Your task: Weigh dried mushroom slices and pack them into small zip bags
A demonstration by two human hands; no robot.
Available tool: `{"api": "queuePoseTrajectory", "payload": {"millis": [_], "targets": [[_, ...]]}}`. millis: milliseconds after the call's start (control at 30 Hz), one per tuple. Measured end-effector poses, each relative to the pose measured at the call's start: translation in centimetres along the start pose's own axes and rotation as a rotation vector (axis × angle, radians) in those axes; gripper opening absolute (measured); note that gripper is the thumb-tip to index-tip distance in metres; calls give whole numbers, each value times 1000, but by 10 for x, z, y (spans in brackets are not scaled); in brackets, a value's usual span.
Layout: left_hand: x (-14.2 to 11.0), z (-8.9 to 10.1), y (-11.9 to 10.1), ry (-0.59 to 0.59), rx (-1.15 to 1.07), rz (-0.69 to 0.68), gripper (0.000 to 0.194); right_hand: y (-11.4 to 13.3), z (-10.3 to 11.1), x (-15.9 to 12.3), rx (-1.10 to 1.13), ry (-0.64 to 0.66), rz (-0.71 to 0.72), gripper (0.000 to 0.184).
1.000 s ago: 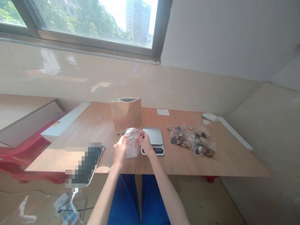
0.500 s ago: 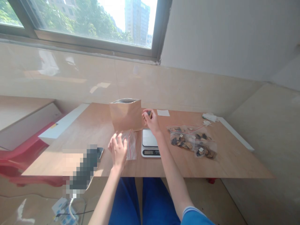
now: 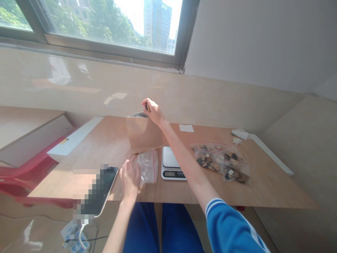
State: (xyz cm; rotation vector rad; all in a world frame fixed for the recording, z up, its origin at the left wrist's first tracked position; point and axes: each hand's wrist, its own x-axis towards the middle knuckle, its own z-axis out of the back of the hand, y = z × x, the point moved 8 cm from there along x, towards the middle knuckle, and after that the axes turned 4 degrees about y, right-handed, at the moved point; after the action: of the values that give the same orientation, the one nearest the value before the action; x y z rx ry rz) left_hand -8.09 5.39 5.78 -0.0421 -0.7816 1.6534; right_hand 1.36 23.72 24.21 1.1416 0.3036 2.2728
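My right hand [image 3: 153,110] is above the open mouth of a brown kraft paper pouch [image 3: 144,135], closed on a few dark-edged dried slices [image 3: 147,106]. The pouch stands upright on the table, with a silvery lining at its mouth; its contents are hidden. My left hand [image 3: 131,179] is low, beside a clear zip bag [image 3: 147,167] with a red seal line that lies flat in front of the pouch. Its fingers are smeared by motion, so I cannot tell whether they touch the bag. To the right, a kitchen scale [image 3: 170,157] sits partly under my right forearm.
Several clear zip bags of dark dried slices [image 3: 209,163] lie right of the scale. A phone or tablet [image 3: 109,181], partly pixelated, is near the left front edge. White paper [image 3: 186,128] and crumpled tissue [image 3: 240,134] lie at the back. A red chair [image 3: 59,151] stands left.
My right hand has moved up and left, from beside the pouch to above its mouth, still gripping slices. My left hand has shifted slightly down, uncovering more of the zip bag.
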Motion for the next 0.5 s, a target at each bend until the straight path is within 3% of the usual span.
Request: {"api": "queuePoseTrajectory", "payload": {"millis": [67,167,333,500], "targets": [[-10,41,24,-109,95,177,45,-7,-6,-5,-3,32,-26,11],[-24,74,59,-53,207,330,41,-11,-9,-10,7,38,-38,10],[-30,77,99,125,316,395,38,-11,-14,-15,-34,40,-29,13],[-19,81,103,81,246,449,48,-7,-25,-20,-136,98,0,24]]}}
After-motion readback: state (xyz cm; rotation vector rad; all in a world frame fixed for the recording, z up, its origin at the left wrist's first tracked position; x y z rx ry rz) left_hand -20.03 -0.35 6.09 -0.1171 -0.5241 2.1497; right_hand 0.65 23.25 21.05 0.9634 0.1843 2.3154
